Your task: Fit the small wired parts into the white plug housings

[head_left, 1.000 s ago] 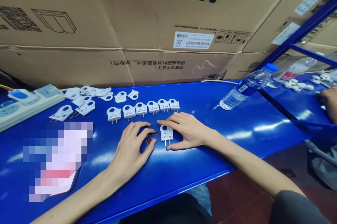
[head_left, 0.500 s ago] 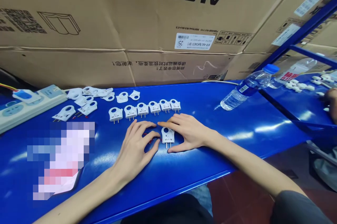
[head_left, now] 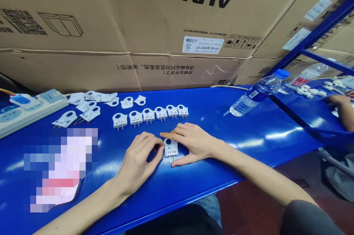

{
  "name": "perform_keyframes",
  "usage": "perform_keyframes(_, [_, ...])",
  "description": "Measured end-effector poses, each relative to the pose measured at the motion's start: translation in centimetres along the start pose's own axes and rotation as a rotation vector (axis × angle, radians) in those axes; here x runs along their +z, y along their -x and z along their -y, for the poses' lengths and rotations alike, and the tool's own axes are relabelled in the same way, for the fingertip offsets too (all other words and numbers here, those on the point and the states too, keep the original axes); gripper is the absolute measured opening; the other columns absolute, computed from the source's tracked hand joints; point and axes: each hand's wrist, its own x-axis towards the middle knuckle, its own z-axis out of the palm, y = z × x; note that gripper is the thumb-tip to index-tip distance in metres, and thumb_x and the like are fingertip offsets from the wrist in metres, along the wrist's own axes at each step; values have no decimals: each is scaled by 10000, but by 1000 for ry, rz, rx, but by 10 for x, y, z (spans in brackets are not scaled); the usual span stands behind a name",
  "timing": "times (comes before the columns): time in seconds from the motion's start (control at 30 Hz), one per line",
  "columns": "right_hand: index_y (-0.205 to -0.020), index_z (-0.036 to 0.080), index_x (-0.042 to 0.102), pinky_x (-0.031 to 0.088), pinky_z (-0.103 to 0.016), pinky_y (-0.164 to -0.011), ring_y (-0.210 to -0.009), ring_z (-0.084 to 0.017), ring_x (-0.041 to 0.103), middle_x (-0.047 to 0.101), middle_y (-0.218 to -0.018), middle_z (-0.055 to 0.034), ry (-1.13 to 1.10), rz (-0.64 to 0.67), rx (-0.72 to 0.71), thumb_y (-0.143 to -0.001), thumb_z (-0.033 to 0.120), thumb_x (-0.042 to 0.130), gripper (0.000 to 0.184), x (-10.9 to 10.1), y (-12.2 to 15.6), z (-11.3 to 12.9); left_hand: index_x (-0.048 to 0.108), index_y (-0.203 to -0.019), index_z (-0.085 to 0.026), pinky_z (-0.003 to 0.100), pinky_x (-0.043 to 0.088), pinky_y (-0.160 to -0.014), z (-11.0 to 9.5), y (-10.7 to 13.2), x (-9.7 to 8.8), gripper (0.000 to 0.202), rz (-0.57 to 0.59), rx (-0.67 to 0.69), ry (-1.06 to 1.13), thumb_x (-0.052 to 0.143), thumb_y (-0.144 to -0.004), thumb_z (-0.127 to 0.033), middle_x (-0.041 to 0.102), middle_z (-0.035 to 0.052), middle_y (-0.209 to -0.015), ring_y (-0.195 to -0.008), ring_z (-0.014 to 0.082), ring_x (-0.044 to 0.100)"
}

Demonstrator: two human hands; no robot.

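Observation:
A white plastic plug piece (head_left: 171, 148) with a round hole and two metal pins lies flat on the blue table, pins toward me. My right hand (head_left: 193, 141) is curled around it, forefinger at its upper edge and thumb beside the pins. My left hand (head_left: 142, 157) is closed at the piece's left edge, fingertips pinched together. A bit of something small and dark red shows beneath those fingers, too hidden to name. Beyond the hands, several similar two-pin plug pieces (head_left: 148, 116) stand in a row.
More white plastic pieces (head_left: 91, 106) lie in a loose pile at the left, near a power strip (head_left: 33, 109). A blurred-out phone (head_left: 66, 179) lies in front. A water bottle (head_left: 254, 93) leans at the right, by a blue metal frame (head_left: 312, 36). Another person's hand (head_left: 344, 108) is at far right.
My right hand and the plug piece have shifted slightly left and toward me. My left fingers have closed together and come to the piece's edge. The other person's hand has reached further in.

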Motion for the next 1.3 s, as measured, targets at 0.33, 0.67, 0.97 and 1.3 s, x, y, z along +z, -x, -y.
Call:
perform_keyframes(0.33, [-1491,167,497,493,-357,-842,-986,-223,629,705,-1199,-105,22,-36,-29,-937,679,604,762,3,0,1,692,-1119,-242,377,532,-861,1,2,-3,184,-29,135,-55,628,-977,-142,776,-3,-972,-959,199,645])
perform_keyframes(0.67, [-1409,111,566,497,-334,-778,-976,-220,644,716,-1236,-144,182,-283,-116,-972,679,559,716,6,0,-2,777,-1035,-295,338,539,-816,-3,-3,-10,203,-110,69,16,678,-939,-146,636,24,-964,-925,180,577])
perform_keyframes(0.97, [-1411,117,573,523,-323,-767,-956,-190,655,714,-1246,-126,260,-343,-168,-1020,564,562,594,5,0,0,789,-1017,-297,297,475,-699,0,-2,-9,188,-135,36,70,701,-927,-157,573,-6,-828,-780,139,514])
perform_keyframes(1.3, [-1411,121,585,504,-315,-714,-959,-187,677,723,-1252,-126,326,-320,-219,-1050,522,529,542,6,0,3,768,-1045,-284,302,491,-717,0,0,-8,205,-137,40,106,698,-923,-135,622,-13,-825,-797,143,561])
